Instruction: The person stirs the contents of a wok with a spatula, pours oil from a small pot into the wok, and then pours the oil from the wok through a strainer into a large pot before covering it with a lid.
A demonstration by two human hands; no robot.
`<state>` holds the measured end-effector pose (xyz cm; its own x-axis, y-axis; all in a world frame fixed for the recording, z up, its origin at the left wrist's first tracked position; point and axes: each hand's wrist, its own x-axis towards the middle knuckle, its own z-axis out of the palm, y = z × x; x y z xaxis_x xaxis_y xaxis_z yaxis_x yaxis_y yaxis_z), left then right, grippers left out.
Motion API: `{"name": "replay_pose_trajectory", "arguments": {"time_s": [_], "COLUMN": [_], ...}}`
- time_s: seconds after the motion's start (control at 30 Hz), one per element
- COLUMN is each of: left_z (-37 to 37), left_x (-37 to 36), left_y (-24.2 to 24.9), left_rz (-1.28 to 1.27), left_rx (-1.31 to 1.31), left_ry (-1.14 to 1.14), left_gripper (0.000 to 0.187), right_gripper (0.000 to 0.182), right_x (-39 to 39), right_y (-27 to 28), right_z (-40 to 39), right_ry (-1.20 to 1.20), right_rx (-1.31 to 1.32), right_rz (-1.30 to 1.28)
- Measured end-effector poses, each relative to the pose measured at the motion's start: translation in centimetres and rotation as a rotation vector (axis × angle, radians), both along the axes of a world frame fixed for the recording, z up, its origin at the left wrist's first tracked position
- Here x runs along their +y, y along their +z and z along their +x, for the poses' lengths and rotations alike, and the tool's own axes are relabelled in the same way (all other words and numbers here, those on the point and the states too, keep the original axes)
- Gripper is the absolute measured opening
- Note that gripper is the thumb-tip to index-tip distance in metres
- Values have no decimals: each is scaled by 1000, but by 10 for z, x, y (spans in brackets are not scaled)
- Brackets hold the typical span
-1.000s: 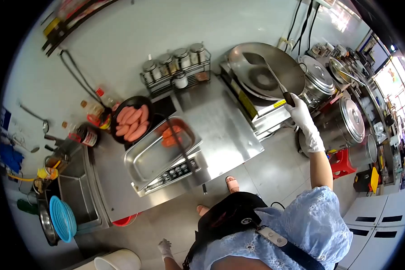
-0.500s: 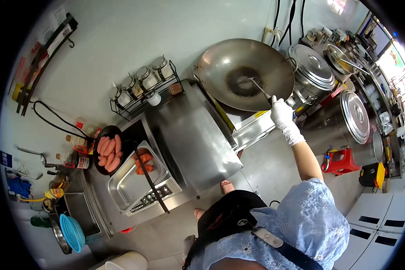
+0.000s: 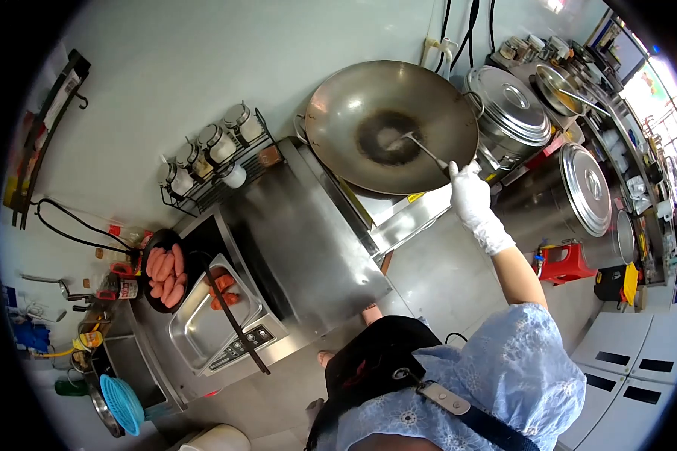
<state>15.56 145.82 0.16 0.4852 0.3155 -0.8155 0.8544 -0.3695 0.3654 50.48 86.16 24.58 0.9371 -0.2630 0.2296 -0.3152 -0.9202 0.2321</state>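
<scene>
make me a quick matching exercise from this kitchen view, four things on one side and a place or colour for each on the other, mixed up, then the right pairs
Column one
1. sausages
2. spatula
3. reddish pieces
4. round basket

Column two
A. in the steel tray
B. blue
C. in the gloved right hand, its blade inside the wok
D. in the black pan

Right pairs
1-D
2-C
3-A
4-B
</scene>
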Motion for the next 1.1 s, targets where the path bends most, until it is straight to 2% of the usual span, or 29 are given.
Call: {"name": "replay_pose_trajectory", "arguments": {"time_s": [0.03, 0.17, 0.23, 0.27, 0.33, 0.37, 0.4, 0.5, 0.53, 0.6, 0.67, 0.73, 0.83, 0.87, 0.93, 0.97, 1.0, 1.07, 1.1], "left_z": [2, 20, 27, 28, 31, 34, 38, 38, 29, 13, 13, 10, -1, -5, -14, -18, -24, -30, -39], "left_x": [-2, -13, -14, -13, -6, 5, 16, 33, 38, 56, 58, 48, 17, 2, -34, -55, -76, -116, -135], "left_y": [-2, 15, 21, 21, 21, 19, 16, -25, -41, -69, -72, -64, -57, -54, -52, -49, -46, -40, -37], "left_rz": [-5, -3, 106, 106, 23, 19, 41, 84, 106, 193, 370, 355, 267, 236, 184, 161, 143, 113, 103], "left_rx": [52, 20, -39, -33, -147, -140, -196, -394, -459, -410, -206, -147, -134, -133, -134, -134, -135, -140, -140], "left_ry": [55, -25, -319, -340, -596, -626, -756, -1090, -1185, -1233, -1275, -1104, -761, -655, -467, -384, -322, -241, -221], "left_gripper": [23, 26, 29, 29, 31, 31, 30, 29, 29, 28, 27, 27, 27, 26, 26, 26, 26, 26, 26], "right_gripper": [47, 49, 49, 48, 35, 35, 34, 33, 33, 28, 23, 18, 13, 13, 16, 18, 19, 28, 30], "right_x": [-8, -9, -6, -6, -8, -5, -4, -21, -29, -46, -73, -82, -105, -132, -140, -144, -150, -162, -159], "right_y": [-16, -29, -25, -24, -23, -12, -1, -11, -21, -53, -107, -133, -182, -235, -247, -250, -260, -279, -283], "right_z": [9, 10, 2, -5, -24, -35, -45, -82, -92, -109, -111, -103, -72, -52, -20, -10, 6, 33, 43], "right_ry": [-48, -49, -72, -56, 55, 12, -97, -137, -134, -244, -499, -656, -703, -626, -752, -664, -641, -594, -636], "right_rx": [63, 82, 127, 122, -106, -204, -178, -456, -449, -471, -425, -461, -519, -530, -520, -523, -556, -548, -647], "right_rz": [26, -6, 128, 202, 266, 405, 364, 446, 441, 715, 1294, 1667, 1942, 2202, 2131, 2175, 2093, 2097, 1969]}}
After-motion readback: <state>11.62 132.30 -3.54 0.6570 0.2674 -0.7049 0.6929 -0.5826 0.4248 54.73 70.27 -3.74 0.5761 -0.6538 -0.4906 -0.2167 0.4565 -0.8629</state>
